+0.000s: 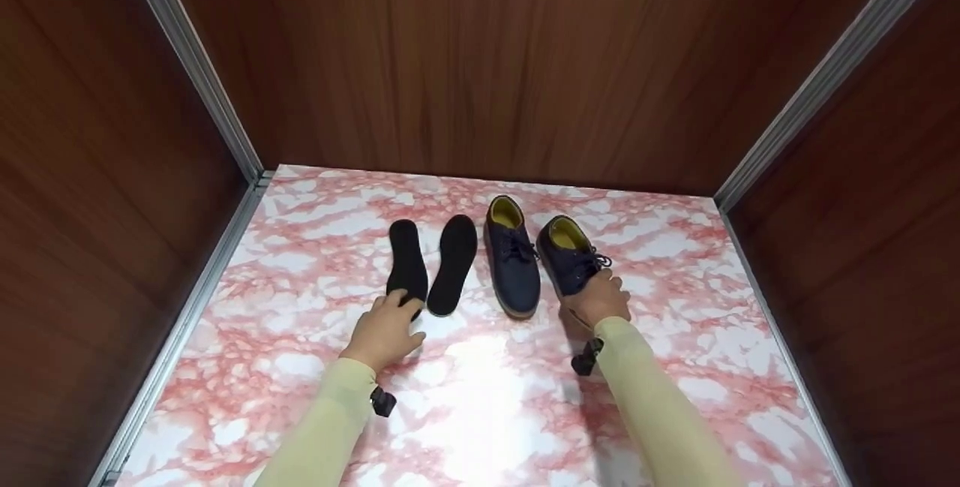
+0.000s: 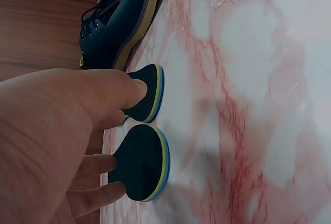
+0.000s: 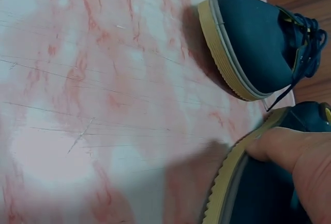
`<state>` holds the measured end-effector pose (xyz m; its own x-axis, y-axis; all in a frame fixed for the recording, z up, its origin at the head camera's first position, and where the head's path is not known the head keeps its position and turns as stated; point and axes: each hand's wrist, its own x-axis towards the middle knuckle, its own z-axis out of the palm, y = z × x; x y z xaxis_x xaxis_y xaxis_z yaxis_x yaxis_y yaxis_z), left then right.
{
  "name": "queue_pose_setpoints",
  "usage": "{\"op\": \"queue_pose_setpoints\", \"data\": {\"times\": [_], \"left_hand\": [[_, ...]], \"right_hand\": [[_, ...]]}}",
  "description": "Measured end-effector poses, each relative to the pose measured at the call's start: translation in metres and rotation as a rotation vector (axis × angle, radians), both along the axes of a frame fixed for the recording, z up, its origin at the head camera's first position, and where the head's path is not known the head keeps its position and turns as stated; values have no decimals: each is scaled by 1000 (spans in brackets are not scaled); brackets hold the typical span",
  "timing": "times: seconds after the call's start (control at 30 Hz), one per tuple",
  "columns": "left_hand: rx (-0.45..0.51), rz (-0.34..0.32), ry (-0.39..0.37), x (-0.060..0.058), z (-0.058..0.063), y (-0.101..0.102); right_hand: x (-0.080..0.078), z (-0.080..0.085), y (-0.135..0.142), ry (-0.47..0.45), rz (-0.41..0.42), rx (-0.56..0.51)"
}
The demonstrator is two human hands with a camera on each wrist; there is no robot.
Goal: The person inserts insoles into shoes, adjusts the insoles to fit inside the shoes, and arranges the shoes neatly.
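Two black insoles lie side by side, the left insole [image 1: 406, 251] and the right insole [image 1: 454, 254]. My left hand [image 1: 381, 333] is over the near end of the left one, its fingertips at the edge and its thumb apart. Blue and yellow layers show along the insole's rim [image 2: 164, 164] in the left wrist view. To the right stand two navy lace-up shoes with yellow linings, the left shoe [image 1: 516, 273] and the right shoe [image 1: 556, 258]. My right hand [image 1: 600, 298] grips the right shoe across its front, thumb [image 3: 271, 146] against the tan sole edge.
The surface [image 1: 300, 367] has a red-and-white marbled pattern. Brown wood-grain panels [image 1: 465, 59] enclose it at the back and both sides, with metal strips [image 1: 202, 74] at the corners. A dark shoelace [image 3: 284, 95] trails beside the left shoe.
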<state>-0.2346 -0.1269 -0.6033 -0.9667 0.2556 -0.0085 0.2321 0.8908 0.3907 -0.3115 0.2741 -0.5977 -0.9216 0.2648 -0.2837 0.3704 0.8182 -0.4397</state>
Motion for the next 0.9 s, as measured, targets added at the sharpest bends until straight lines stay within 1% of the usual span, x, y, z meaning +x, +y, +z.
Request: {"op": "queue_pose_setpoints", "data": {"times": [0.07,0.33,0.5,0.63,0.73,0.9], "left_hand": [[1,-3,-1,0,-1,2],[2,-14,-31,3,-1,9],[-5,-21,-32,-2,5,15],[-8,-40,-23,-8,9,20],[-4,-51,-26,-9,8,22],[15,-53,-35,-6,2,23]], "right_hand": [[2,0,3,3,6,-1],[14,-6,14,42,75,25],[16,-4,20,53,115,29],[14,2,25,39,121,13],[14,4,28,29,131,4],[17,2,33,11,149,-3]]}}
